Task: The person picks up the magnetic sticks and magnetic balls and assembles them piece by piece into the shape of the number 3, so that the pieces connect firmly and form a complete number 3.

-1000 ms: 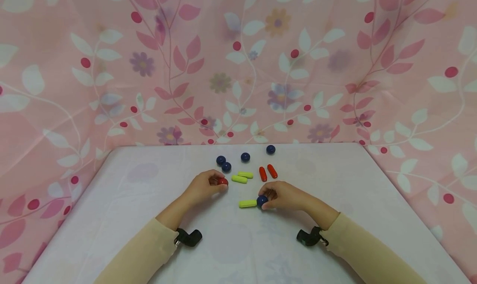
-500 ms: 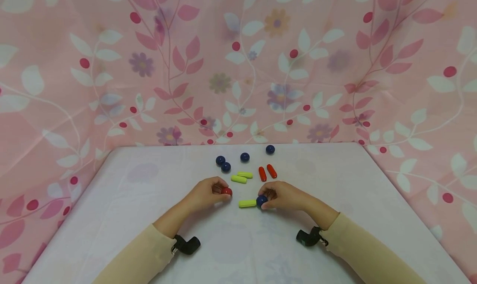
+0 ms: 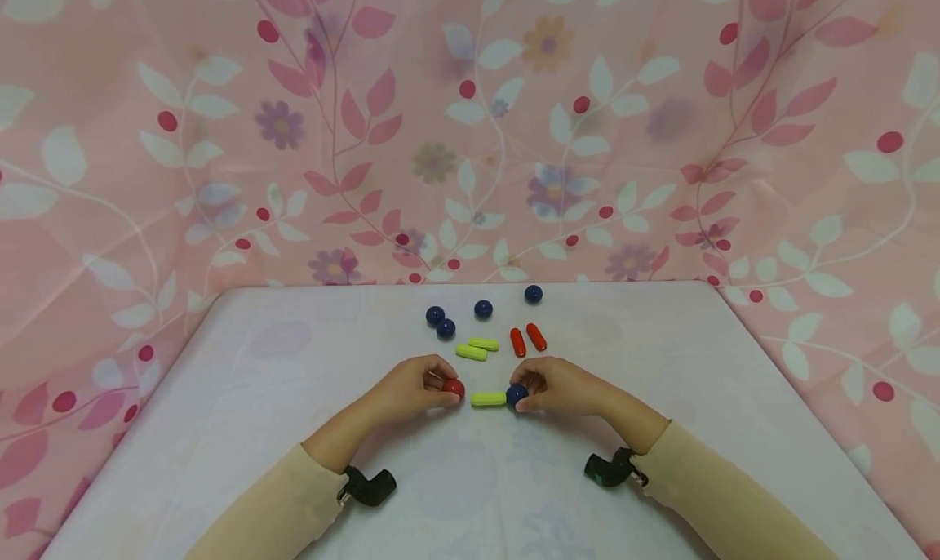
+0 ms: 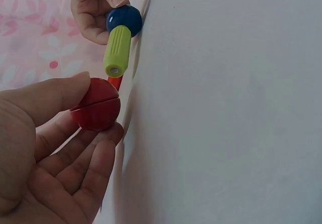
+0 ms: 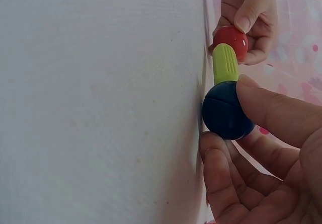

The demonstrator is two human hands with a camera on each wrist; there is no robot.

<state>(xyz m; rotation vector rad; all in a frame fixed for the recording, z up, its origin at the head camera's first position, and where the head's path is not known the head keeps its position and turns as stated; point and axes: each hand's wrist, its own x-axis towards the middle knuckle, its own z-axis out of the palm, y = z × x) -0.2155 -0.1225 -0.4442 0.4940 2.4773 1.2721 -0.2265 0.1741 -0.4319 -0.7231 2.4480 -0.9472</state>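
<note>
My left hand [image 3: 413, 390] pinches a red ball [image 4: 98, 104] between thumb and fingers; a seam line runs across the ball. Opposite it, my right hand [image 3: 565, 387] grips a dark blue ball [image 5: 228, 110] the same way. A lime-green ridged rod [image 3: 488, 399] sticks out from the blue ball toward the left. Its free end, with a small silvery spot in the left wrist view, faces the red ball. In the head view a narrow gap separates that end from the red ball.
Farther back on the white table [image 3: 294, 364] lie two lime-green rods [image 3: 472, 352], two red rods [image 3: 518, 343] and several dark blue balls [image 3: 483, 309]. Behind the table hangs a pink floral cloth [image 3: 441, 135].
My left hand has brought the red ball nearer to me and rightward, closer to the green rod's free end. My right hand, blue ball and rod have stayed nearly still.
</note>
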